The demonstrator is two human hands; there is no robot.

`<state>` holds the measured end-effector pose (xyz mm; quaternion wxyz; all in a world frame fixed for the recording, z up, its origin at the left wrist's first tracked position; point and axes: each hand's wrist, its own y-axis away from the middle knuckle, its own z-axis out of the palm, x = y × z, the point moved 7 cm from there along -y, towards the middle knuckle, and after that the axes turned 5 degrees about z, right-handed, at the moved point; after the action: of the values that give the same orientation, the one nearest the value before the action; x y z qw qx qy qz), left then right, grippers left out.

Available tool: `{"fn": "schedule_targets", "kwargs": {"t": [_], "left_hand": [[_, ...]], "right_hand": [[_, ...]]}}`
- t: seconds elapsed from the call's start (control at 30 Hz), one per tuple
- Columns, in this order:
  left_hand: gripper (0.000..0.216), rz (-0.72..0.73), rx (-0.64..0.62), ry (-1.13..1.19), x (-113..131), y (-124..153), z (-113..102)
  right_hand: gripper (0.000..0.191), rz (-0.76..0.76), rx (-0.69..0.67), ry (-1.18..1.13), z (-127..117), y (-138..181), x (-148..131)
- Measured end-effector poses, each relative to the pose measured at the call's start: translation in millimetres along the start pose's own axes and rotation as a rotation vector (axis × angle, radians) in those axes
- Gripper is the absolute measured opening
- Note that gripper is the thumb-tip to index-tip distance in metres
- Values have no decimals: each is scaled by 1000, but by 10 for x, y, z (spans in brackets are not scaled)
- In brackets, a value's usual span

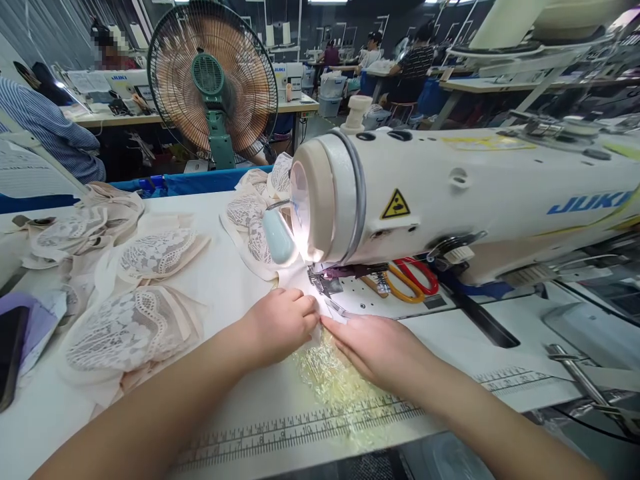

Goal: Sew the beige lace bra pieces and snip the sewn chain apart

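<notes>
The sewing machine [330, 193], a white JUKI, has its lit presser foot [320, 277] over the pale wing of a beige lace bra [250, 220]. The bra's cups lie behind and left of the needle area. Just in front of the foot, my left hand [280, 325] is closed with curled fingers on the edge of this fabric. My right hand [375, 347] meets it from the right, fingers pressed together at the same edge, and its fingertips are partly hidden. Shiny pale-yellow clear strips [330, 377] lie beneath my right hand.
More lace bras [125, 327] lie in a heap at the left, with a phone [13, 357] at the edge. Orange and red-handled scissors [413, 280] rest under the machine arm. A printed ruler [280, 430] runs along the front. Behind stands a large fan [213, 80]; other people sit beyond.
</notes>
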<state>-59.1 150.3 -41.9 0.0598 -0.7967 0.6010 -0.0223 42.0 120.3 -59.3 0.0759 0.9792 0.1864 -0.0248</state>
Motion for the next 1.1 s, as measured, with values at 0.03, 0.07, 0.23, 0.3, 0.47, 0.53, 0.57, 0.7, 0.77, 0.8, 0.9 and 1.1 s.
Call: {"fn": "schedule_targets", "kwargs": {"t": [0.03, 0.07, 0.23, 0.3, 0.47, 0.53, 0.57, 0.7, 0.77, 0.8, 0.9, 1.1], "left_hand": [[18, 2, 14, -19, -16, 3, 5], [18, 4, 28, -38, -32, 6, 11], [22, 20, 70, -116, -103, 7, 45], [24, 33, 72, -123, -112, 3, 46], [26, 15, 18, -24, -122, 0, 23], [34, 4, -9, 10, -123, 1, 13], [38, 3, -21, 12, -123, 0, 11], [40, 0, -52, -34, -138, -1, 31], [41, -7, -51, -62, -155, -4, 45], [41, -13, -51, -73, -164, -5, 53], [43, -41, -59, -97, -198, -10, 75], [41, -167, -71, -110, -329, 4, 80]], "right_hand": [[40, 10, -17, 15, -11, -21, -7], [41, 21, -35, 28, -21, -41, -14], [46, 82, -121, 101, -35, -113, -36], [47, 96, -137, 127, -40, -135, -54], [50, 143, -186, 126, -54, -179, -79], [51, 162, -204, 115, -63, -192, -83], [51, 172, -214, 113, -65, -198, -84], [54, 204, -256, 108, -63, -227, -95], [56, 221, -264, 103, -68, -246, -101], [56, 228, -265, 102, -71, -255, -104], [55, 242, -255, 104, -80, -260, -105], [49, 204, -136, 102, 6, -170, -96]]}}
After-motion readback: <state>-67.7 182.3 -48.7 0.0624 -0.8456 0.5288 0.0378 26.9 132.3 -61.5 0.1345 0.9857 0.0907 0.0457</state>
